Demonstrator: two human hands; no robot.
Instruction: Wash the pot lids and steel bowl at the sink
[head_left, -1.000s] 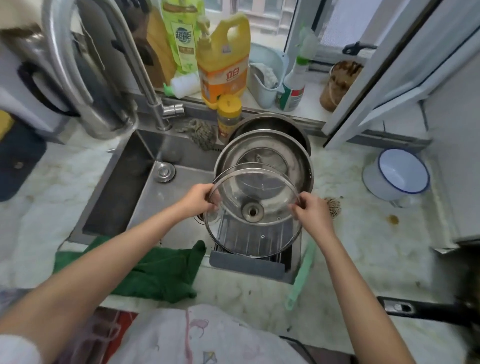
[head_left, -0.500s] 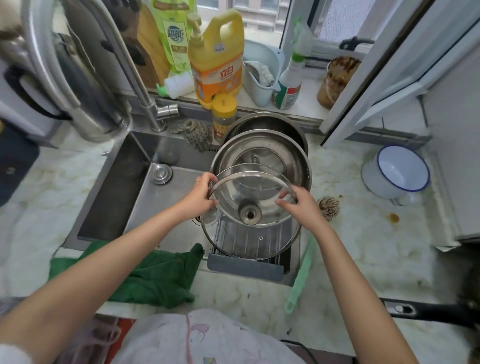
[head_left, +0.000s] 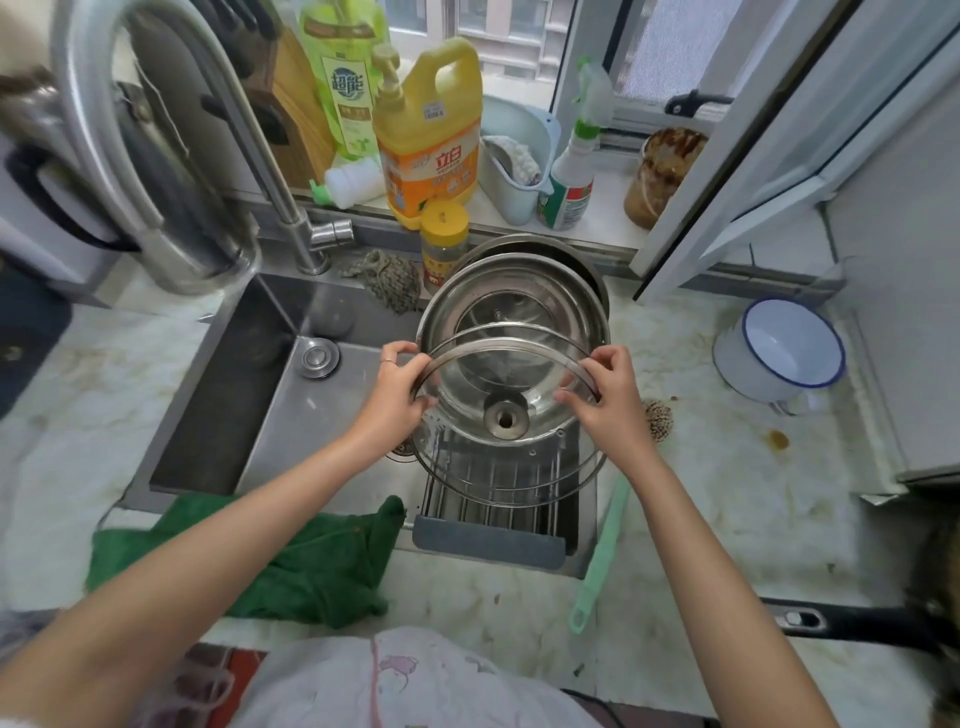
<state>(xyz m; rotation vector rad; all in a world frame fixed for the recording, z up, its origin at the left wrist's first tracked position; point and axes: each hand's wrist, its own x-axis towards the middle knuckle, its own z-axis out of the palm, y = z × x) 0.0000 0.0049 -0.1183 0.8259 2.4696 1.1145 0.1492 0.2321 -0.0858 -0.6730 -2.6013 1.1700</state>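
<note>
**You held the glass lid (head_left: 506, 415) by its rim over the right end of the sink (head_left: 249, 374).**

Your left hand (head_left: 392, 389) and right hand (head_left: 608, 400) each curled fingers and thumb round the metal rim on opposite sides. The lid was tilted, its underside toward you, above the wire rack (head_left: 498, 519) seated in the sink's right end. Two steel pieces (head_left: 519, 283) leaned just behind it at the sink's far right corner; I could not tell bowl from lid. This looked like a racking step. Wet glass would likely slip, so gripping the rim on both sides, lowering the bottom edge first and stopping short of the steel behind would have served you best.
</note>
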